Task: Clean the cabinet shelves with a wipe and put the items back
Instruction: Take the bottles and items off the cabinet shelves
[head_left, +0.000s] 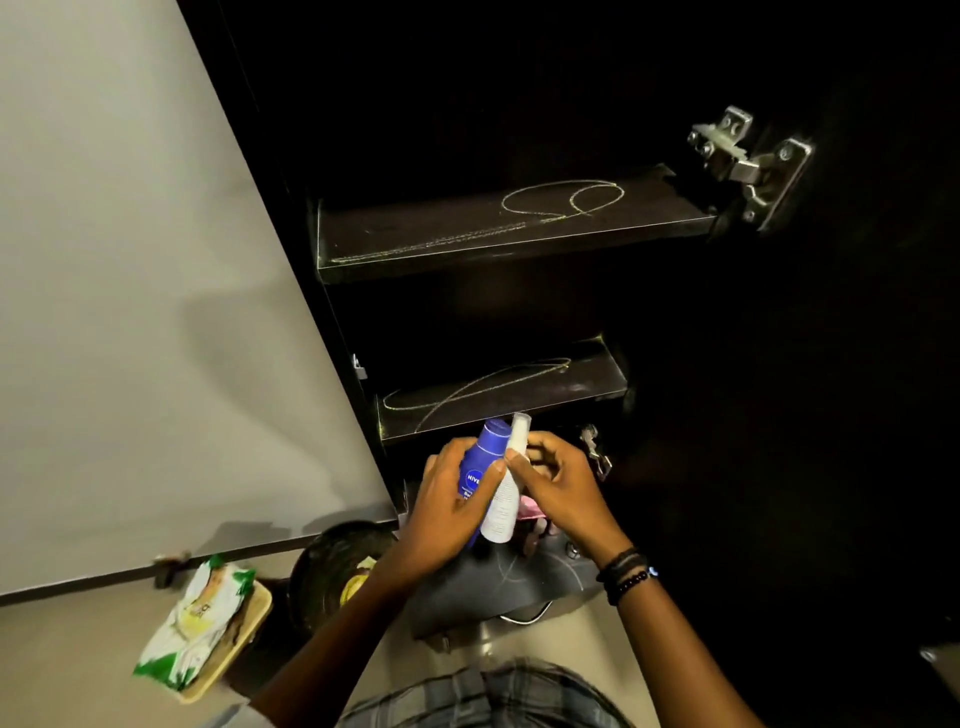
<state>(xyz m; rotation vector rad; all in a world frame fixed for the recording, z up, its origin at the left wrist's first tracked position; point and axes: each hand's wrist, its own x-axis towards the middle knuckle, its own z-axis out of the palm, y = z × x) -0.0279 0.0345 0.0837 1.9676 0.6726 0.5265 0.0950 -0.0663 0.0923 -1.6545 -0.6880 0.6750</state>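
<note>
My left hand (447, 512) grips a blue lotion bottle (480, 467) and also holds a white spray bottle (505, 499) against it. My right hand (558, 486) touches the white bottle near its neck with curled fingers. Both hands sit just below the lower dark shelf (519, 395), which bears chalk-like scribbles. The upper shelf (498, 228) is marked the same way and carries nothing. A pack of wipes (195, 623) lies on a tan tray (244, 639) on the floor at lower left. Something pink (532, 506) shows behind the bottles.
The open cabinet door (831, 364) stands dark at the right, with metal hinges (748, 161). A black bin (337, 566) with rubbish sits on the floor beside the tray. A light wall (130, 312) fills the left. A low dark cabinet surface (493, 587) lies under my hands.
</note>
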